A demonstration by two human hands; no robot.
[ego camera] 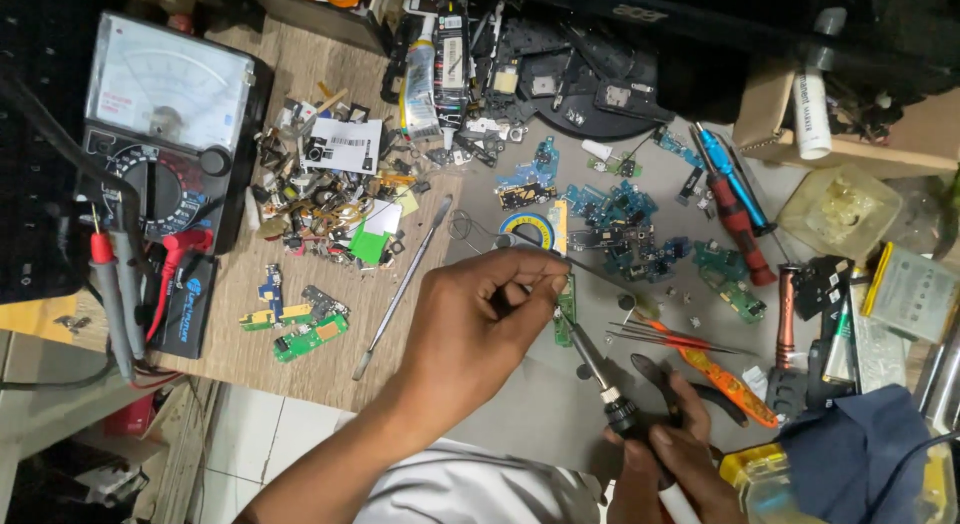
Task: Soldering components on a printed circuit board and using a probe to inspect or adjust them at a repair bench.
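Green circuit board (pixel 566 311) pinned on mat under left hand (pixel 478 319) fingers; right hand (pixel 668 462) fingers grip soldering iron (pixel 612 396) w/ tip at board.

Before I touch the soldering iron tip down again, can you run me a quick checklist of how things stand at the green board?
1. Left hand pinning the small green circuit board: ok.
2. Right hand gripping the soldering iron: ok.
3. Iron tip at the board's edge: ok; actual contact: cannot tell.
4. Solder wire held by left fingers: ok.
5. Orange tweezers lying close beside the iron: not ok.
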